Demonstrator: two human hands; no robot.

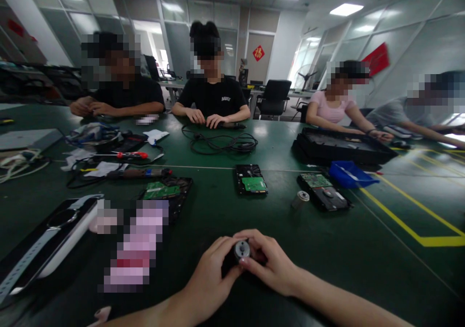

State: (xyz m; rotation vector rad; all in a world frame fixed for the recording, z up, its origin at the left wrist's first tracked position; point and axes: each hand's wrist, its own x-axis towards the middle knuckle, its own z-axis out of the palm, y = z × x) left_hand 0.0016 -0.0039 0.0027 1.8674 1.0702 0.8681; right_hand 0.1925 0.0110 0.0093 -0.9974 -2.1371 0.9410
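Note:
A small cylindrical motor point(242, 250) with a round grey metal end face is held between my two hands, just above the near part of the table. Curled round its left side are the fingers of my left hand point(212, 269). My right hand point(272, 261) grips it from the right, with the thumb at the lower edge of the face. The motor's body is mostly hidden by my fingers. A similar metal cylinder point(301, 199) stands on the table ahead and to the right.
Beyond my hands lie hard drives point(251, 179), point(324, 191) with green circuit boards. A blue tray point(350, 174) and a black case point(341, 145) are at the right. On the left are a watch point(61, 218), a soldering iron point(141, 173) and a red screwdriver point(132, 155). Several people sit opposite.

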